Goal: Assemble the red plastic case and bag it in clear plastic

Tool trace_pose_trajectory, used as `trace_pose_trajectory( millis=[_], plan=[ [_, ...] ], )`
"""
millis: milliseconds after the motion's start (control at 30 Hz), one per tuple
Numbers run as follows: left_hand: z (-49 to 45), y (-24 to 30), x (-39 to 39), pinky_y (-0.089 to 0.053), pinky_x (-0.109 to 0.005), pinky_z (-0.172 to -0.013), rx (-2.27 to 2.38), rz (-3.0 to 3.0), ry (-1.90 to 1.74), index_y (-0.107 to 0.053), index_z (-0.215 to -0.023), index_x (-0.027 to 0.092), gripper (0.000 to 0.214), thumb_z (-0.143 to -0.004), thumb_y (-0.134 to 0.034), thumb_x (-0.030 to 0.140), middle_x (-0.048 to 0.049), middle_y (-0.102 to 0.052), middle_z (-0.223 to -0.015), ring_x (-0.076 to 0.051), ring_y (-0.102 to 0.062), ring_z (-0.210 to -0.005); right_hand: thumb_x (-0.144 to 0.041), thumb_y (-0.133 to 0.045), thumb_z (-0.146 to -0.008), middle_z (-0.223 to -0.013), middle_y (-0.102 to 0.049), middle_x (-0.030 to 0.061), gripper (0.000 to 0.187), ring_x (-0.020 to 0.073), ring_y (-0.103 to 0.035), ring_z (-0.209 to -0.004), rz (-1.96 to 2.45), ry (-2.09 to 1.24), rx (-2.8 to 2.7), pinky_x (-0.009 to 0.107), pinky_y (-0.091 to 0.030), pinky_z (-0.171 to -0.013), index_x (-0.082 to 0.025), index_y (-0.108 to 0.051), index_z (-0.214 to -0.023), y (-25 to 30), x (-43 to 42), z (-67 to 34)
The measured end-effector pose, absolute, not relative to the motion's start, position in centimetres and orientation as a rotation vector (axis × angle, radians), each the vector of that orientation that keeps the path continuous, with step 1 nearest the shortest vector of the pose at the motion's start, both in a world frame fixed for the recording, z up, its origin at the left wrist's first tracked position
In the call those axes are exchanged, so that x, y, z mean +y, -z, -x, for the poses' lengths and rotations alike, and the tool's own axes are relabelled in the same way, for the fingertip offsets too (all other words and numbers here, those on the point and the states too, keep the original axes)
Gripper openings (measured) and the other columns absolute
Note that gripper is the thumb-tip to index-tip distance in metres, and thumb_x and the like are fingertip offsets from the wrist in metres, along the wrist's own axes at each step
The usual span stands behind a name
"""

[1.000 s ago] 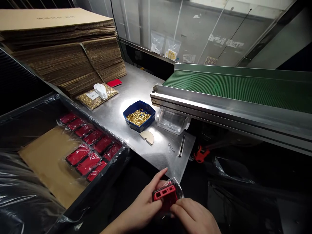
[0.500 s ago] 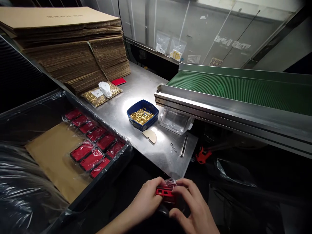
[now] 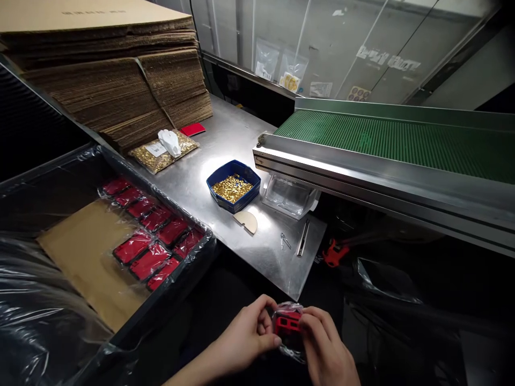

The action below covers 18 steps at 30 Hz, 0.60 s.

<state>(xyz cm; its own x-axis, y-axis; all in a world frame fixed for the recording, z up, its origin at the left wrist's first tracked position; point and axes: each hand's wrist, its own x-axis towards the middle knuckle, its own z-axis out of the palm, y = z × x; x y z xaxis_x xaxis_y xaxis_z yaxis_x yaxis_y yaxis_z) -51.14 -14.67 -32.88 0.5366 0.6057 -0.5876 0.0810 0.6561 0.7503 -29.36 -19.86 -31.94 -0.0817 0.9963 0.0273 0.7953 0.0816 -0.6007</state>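
In front of my body, low in the head view, a red-and-black plastic part [image 3: 288, 323] with rectangular openings along its edge is held between both hands. A clear plastic bag [image 3: 293, 351] is around it, bunched at top and bottom. My left hand [image 3: 247, 332] pinches the left side with thumb and fingers. The fingers of my right hand [image 3: 328, 343] are curled on the right side and hide that end. Similar bagged red parts [image 3: 149, 261] lie in rows in the plastic-lined box [image 3: 167, 287] at left, on a cardboard sheet [image 3: 82, 257].
A blue bin [image 3: 233, 203] of small gold pieces stands on the metal table [image 3: 257, 262]. Near it lie a pale half-disc [image 3: 246, 221], a cutter knife [image 3: 303, 238] and a clear tray [image 3: 287, 195]. A green conveyor [image 3: 362, 142] runs right; stacked cardboard [image 3: 132, 96] stands at left.
The bagged part is turned more upright and slightly right. My right thumb and fingers have closed in on its side; my left thumb has shifted to its lower edge. The view has shifted slightly.
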Motion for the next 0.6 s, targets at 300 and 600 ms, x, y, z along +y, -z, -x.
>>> trace_pose_trajectory(
  millis=[300, 600],
  plan=[
    [51.1, 32.0, -10.3, -0.030, -0.022, -0.052, 0.886, -0.737, -0.706, -0.054, -0.122, 0.019, 0.034, -0.090, -0.064, 0.029, 0.0082, -0.045, -0.074, -0.007, -0.038, -0.056, -0.027, -0.052, -0.102, -0.122, -0.067, 0.0067, 0.015, 0.0190, -0.069, -0.113, 1.737, -0.680, -1.745, 0.029, -0.060, -0.093, -0.027, -0.064, -0.111, 31.2, -15.8, 28.7],
    [50.6, 26.8, -6.7, -0.036, -0.029, -0.072, 1.121, -1.271, -0.816, -0.054, -0.125, 0.022, 0.026, -0.100, -0.049, 0.020, 0.0057, -0.049, -0.079, -0.014, -0.045, -0.073, -0.045, -0.052, -0.100, -0.123, -0.077, 0.0062, 0.044, 0.0237, -0.075, -0.114, 2.067, -0.755, -1.325, 0.035, -0.063, -0.094, -0.031, -0.060, -0.141, 27.5, -13.1, 29.0]
  ],
)
